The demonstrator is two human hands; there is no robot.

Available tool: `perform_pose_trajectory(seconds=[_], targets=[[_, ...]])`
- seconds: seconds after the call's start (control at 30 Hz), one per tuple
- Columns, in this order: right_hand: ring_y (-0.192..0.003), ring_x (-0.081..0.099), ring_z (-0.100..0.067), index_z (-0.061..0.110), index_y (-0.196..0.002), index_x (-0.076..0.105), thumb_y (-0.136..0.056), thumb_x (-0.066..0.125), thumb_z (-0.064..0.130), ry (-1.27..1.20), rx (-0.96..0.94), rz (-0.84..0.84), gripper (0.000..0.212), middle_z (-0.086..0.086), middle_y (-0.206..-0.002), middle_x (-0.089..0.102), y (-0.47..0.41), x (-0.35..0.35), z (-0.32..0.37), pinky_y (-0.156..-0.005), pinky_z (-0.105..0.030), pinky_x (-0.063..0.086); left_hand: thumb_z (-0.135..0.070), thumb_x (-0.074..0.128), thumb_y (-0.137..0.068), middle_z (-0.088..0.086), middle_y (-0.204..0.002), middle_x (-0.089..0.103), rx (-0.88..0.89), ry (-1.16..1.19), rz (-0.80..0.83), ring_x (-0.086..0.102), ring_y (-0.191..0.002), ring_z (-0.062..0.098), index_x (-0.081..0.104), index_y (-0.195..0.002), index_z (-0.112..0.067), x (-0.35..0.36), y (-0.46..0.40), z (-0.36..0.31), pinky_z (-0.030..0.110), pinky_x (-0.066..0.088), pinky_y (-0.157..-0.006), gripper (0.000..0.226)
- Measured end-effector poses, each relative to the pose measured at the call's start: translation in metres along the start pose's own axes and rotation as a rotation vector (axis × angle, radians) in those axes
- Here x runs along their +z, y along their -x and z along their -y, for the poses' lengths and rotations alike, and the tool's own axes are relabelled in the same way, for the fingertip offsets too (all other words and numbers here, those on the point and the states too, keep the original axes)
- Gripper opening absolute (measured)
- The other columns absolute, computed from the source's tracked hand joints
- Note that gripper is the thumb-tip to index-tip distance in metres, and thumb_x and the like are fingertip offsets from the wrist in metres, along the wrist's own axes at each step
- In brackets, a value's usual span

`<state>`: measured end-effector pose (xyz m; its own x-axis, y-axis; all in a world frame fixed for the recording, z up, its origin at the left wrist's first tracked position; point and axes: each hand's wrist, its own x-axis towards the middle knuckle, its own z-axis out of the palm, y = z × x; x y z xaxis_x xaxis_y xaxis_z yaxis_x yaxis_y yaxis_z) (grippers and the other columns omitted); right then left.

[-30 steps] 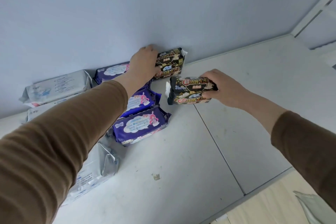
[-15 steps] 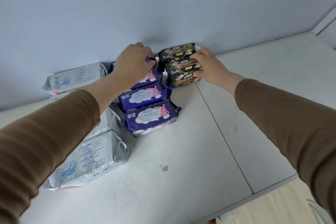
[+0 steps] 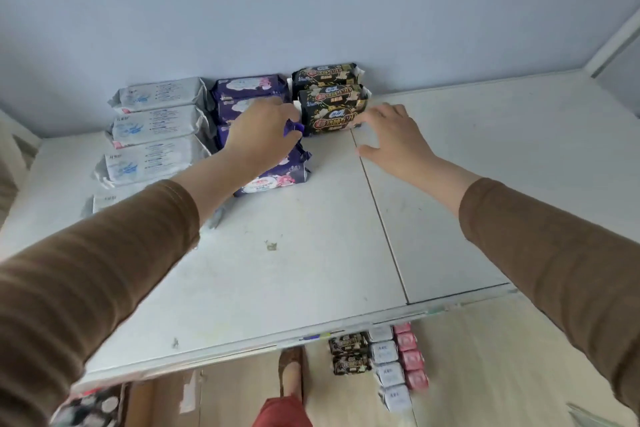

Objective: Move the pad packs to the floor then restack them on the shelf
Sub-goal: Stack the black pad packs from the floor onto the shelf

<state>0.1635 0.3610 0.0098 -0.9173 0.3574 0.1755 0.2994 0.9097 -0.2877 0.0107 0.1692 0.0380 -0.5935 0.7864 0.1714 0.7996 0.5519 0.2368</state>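
Observation:
On the white shelf (image 3: 311, 253), three rows of pad packs stand against the back wall. Several white packs (image 3: 156, 125) are on the left, purple packs (image 3: 249, 85) are in the middle, and two black-and-gold packs (image 3: 329, 107) are on the right. My left hand (image 3: 263, 135) lies over the middle purple packs with its fingers curled on a pack's right end flap. My right hand (image 3: 391, 135) hovers just right of the front black pack, fingers spread, holding nothing. The front purple pack (image 3: 277, 180) sits partly under my left wrist.
Below the shelf's front edge, on the wooden floor, lie rows of black packs (image 3: 349, 354), white packs (image 3: 384, 364) and pink packs (image 3: 412, 357). My foot (image 3: 291, 367) stands next to them. The shelf's right half is bare up to a side frame (image 3: 609, 45).
My right hand set the second black pack in front of the first by the wall, let go and drew back, open. My left hand slid from the wall onto the purple packs.

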Motion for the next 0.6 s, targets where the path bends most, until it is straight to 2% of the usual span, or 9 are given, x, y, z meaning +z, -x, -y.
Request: perform_pose_trajectory(seconds=[0.13, 0.27, 0.4, 0.5, 0.6], targets=[[-0.123, 0.040, -0.026, 0.020, -0.129, 0.055, -0.087, 0.066, 0.030, -0.094, -0.026, 0.075, 0.045, -0.001, -0.132, 0.051, 0.079, -0.018, -0.003, -0.102, -0.043, 0.037, -0.030, 0.059, -0.091, 0.004, -0.112, 0.060, -0.067, 0.013, -0.009, 0.051, -0.108, 0.026, 0.065, -0.115, -0.019, 0.005, 0.068, -0.049, 0.046, 0.051, -0.083, 0.027], [-0.123, 0.041, -0.024, 0.021, -0.127, 0.056, -0.088, 0.065, 0.030, -0.175, -0.071, 0.119, 0.041, 0.002, -0.131, 0.053, 0.166, -0.035, -0.009, -0.102, -0.041, 0.037, -0.033, 0.061, -0.092, 0.002, -0.121, 0.060, -0.088, 0.038, 0.002, 0.052, -0.113, 0.025, 0.063, -0.120, -0.020, 0.022, 0.147, -0.101, 0.040, 0.047, -0.090, 0.031], [-0.121, 0.043, -0.020, 0.020, -0.126, 0.057, -0.090, 0.063, 0.028, -0.226, -0.093, 0.112, 0.037, 0.004, -0.129, 0.055, 0.242, -0.041, -0.013, -0.101, -0.036, 0.037, -0.032, 0.062, -0.091, 0.000, -0.112, 0.061, -0.086, 0.072, -0.039, 0.052, -0.105, 0.022, 0.062, -0.120, -0.022, 0.037, 0.220, -0.146, 0.041, 0.048, -0.083, 0.031], [-0.115, 0.045, -0.017, 0.020, -0.121, 0.060, -0.090, 0.061, 0.025, -0.246, -0.109, 0.082, 0.031, 0.005, -0.122, 0.057, 0.289, -0.027, -0.014, -0.093, -0.028, 0.035, -0.030, 0.062, -0.091, -0.001, -0.106, 0.062, -0.069, 0.107, -0.056, 0.052, -0.098, 0.021, 0.063, -0.116, -0.021, 0.050, 0.268, -0.165, 0.042, 0.049, -0.078, 0.027], [-0.109, 0.045, -0.014, 0.021, -0.116, 0.061, -0.089, 0.062, 0.023, -0.286, -0.095, 0.081, 0.027, 0.008, -0.115, 0.059, 0.336, 0.000, -0.015, -0.085, -0.022, 0.031, -0.027, 0.063, -0.090, -0.002, -0.103, 0.063, -0.064, 0.156, -0.017, 0.052, -0.098, 0.021, 0.064, -0.112, -0.021, 0.077, 0.315, -0.176, 0.035, 0.046, -0.075, 0.022]])
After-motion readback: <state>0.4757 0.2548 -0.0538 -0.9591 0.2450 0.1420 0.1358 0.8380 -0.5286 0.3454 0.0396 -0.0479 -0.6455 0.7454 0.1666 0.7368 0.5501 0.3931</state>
